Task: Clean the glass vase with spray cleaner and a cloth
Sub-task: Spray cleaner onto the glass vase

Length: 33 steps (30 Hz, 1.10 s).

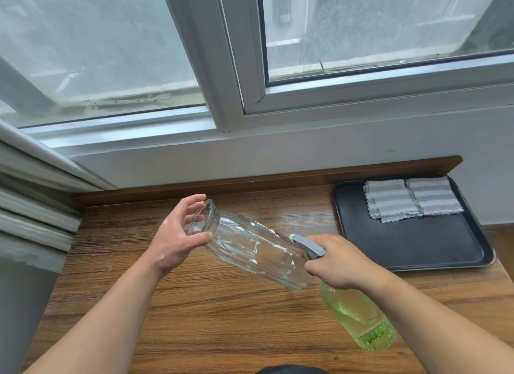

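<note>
While the left hand (178, 234) grips its rim, the vase (250, 245) tilts rightward.

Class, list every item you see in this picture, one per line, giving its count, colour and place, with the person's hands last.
glass vase: one, clear with white foam streaks, held tilted above the table
spray bottle: one, green with grey head, by the vase's base
tray: one, black, table's back right
grey-striped cloth: one, grey and white, on the tray
lilac-striped cloth: one, lilac and white, on the tray, right of the grey one
table: one, brown wood, below the window
window: one, white frame, behind the table
curtain: one, grey, far left
left hand: grips the vase's rim
right hand: grips the spray bottle's neck
</note>
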Each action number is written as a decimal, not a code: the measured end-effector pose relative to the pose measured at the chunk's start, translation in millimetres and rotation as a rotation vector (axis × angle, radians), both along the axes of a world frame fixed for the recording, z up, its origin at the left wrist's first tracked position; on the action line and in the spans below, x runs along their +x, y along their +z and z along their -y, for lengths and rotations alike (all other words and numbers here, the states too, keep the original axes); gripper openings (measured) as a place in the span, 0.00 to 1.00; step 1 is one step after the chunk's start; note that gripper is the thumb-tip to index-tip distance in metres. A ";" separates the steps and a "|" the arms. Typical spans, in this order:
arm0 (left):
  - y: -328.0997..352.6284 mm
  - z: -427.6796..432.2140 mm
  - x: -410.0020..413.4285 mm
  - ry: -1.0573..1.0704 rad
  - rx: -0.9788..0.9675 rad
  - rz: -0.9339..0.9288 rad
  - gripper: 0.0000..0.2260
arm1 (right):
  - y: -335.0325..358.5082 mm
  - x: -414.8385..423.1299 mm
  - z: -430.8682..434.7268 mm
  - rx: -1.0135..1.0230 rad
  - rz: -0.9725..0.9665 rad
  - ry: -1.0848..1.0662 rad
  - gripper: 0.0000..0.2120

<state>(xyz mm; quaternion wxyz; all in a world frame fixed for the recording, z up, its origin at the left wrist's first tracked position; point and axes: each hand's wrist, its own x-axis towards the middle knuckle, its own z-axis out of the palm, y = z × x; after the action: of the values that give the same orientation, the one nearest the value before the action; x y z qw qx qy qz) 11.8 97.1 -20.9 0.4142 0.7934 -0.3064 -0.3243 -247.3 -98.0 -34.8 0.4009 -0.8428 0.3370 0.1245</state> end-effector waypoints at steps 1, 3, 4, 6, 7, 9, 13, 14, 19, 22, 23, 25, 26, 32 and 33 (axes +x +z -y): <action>0.6 0.8 -0.6 0.001 -0.001 -0.002 0.42 | -1.2 -1.3 0.6 0.005 0.000 -0.001 0.03; 1.7 2.6 -2.0 0.004 -0.006 -0.012 0.42 | -4.4 -4.4 1.4 0.029 0.021 -0.016 0.02; 2.0 3.6 -2.6 0.008 -0.011 -0.021 0.42 | -5.9 -6.6 1.7 0.040 0.037 -0.017 0.02; 1.8 6.0 -3.6 0.021 -0.028 -0.047 0.41 | -8.8 -13.4 3.2 0.039 0.069 -0.003 0.03; 1.4 6.9 -4.3 0.027 -0.040 -0.061 0.41 | -9.5 -17.8 5.1 0.037 0.091 -0.007 0.04; -0.4 9.1 -5.8 0.037 -0.061 -0.078 0.40 | -7.7 -28.4 12.5 0.048 0.153 -0.055 0.09; -7.0 14.7 -6.1 0.063 -0.087 -0.083 0.40 | 8.1 -48.0 42.6 0.008 0.341 -0.228 0.17; -9.3 16.9 -5.7 0.072 -0.095 -0.085 0.40 | 11.8 -51.2 52.5 -0.018 0.396 -0.282 0.17; -17.7 29.1 -7.3 0.117 -0.161 -0.123 0.38 | 8.1 -51.0 97.7 -0.178 0.606 -0.498 0.14; -21.7 34.3 -9.1 0.137 -0.177 -0.133 0.40 | -8.8 -38.1 116.7 -0.281 0.660 -0.554 0.16; -22.6 35.8 -9.5 0.141 -0.178 -0.136 0.41 | -15.0 -33.5 122.8 -0.307 0.676 -0.572 0.17; -24.4 37.6 -9.6 0.153 -0.185 -0.141 0.42 | -27.6 -24.9 134.6 -0.347 0.701 -0.608 0.16; -25.3 38.4 -9.3 0.161 -0.190 -0.144 0.42 | -34.0 -21.7 140.2 -0.364 0.706 -0.621 0.14; -27.8 42.3 -9.4 0.188 -0.209 -0.147 0.39 | -64.8 -12.4 162.7 -0.392 0.715 -0.618 0.10; -27.3 43.7 -10.4 0.196 -0.210 -0.146 0.39 | -68.3 -11.2 165.0 -0.394 0.717 -0.616 0.09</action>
<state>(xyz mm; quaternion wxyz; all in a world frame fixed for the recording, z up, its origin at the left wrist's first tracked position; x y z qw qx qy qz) 1.5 53.4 -48.2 0.5456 0.7461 -0.2290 -0.3052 -258.5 -262.9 -103.1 0.3430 -0.7537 0.4281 -0.3620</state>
